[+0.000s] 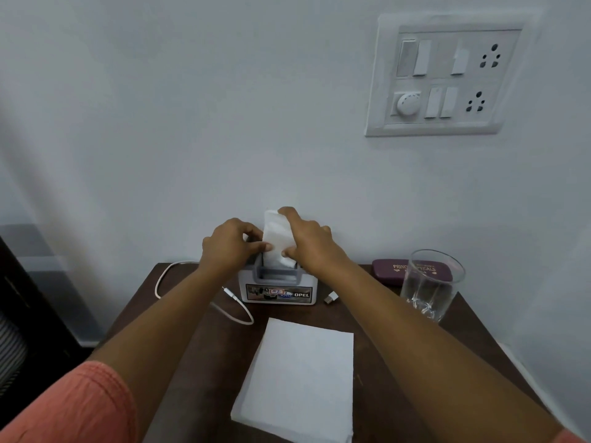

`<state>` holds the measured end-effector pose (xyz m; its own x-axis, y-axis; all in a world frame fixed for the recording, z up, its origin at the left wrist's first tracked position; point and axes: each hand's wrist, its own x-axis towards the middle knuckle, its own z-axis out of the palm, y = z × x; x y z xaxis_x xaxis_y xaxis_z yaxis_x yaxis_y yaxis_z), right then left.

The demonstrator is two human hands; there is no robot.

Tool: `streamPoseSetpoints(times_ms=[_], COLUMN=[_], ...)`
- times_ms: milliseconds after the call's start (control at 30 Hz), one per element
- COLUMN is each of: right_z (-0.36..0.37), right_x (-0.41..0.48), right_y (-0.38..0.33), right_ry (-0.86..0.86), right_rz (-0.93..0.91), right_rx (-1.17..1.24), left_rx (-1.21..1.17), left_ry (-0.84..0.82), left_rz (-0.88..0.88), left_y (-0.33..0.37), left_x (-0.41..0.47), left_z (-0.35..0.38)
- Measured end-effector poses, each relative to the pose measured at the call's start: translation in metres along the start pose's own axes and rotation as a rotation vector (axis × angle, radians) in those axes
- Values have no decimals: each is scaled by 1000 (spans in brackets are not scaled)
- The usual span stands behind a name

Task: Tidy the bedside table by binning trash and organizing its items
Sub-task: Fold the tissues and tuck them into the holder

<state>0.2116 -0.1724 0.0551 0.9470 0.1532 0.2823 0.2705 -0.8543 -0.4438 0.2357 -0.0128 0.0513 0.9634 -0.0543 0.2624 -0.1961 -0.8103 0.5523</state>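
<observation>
A small grey-and-white napkin holder [277, 289] with an "OPEL" label stands at the back of the dark wooden bedside table [198, 340]. A folded stack of white tissues [277, 236] sticks up out of its slot. My left hand [228, 246] pinches the stack's left edge. My right hand [308, 241] grips its top and right side. A flat stack of white paper napkins [299, 377] lies on the table in front of the holder, between my forearms.
A white charging cable [192, 292] loops on the table's left, its other plug [331, 297] right of the holder. A clear drinking glass [428, 284] stands at the right, with a maroon spectacle case [388, 271] behind it. A switchboard [447, 75] is on the wall.
</observation>
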Motion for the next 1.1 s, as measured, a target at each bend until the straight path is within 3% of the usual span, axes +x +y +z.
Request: streamPoseSetpoints(times_ms=[167,233,333,467,600,733,900,1100], right_z=[-13,-12,7,38,46,47,46,28], right_x=[-46,-90,-159,-210,-219,-220,-221,-225], right_y=[11,18,23,24,19,19,23,31], right_ry=[346,423,352,162,175,185,163,293], right_rz=[91,117,100,62,100,112,114,144], right_rx=[370,415,270,-81,-115,-106,-71,501], left_rx=[-292,-374,-429,-131,-58,-252,-312,-655], left_ry=[237,241,48,-140,-216,-464,-414,-245], left_rz=[7,31,-67,-160,-301,-434,-382,-531], left_y=[17,26,24,2,2,7,11,-1], left_x=[-68,-117,-179,-201,-173,-143,-141,-161], left_z=[-23,-28,-15,17,27,27,26,19])
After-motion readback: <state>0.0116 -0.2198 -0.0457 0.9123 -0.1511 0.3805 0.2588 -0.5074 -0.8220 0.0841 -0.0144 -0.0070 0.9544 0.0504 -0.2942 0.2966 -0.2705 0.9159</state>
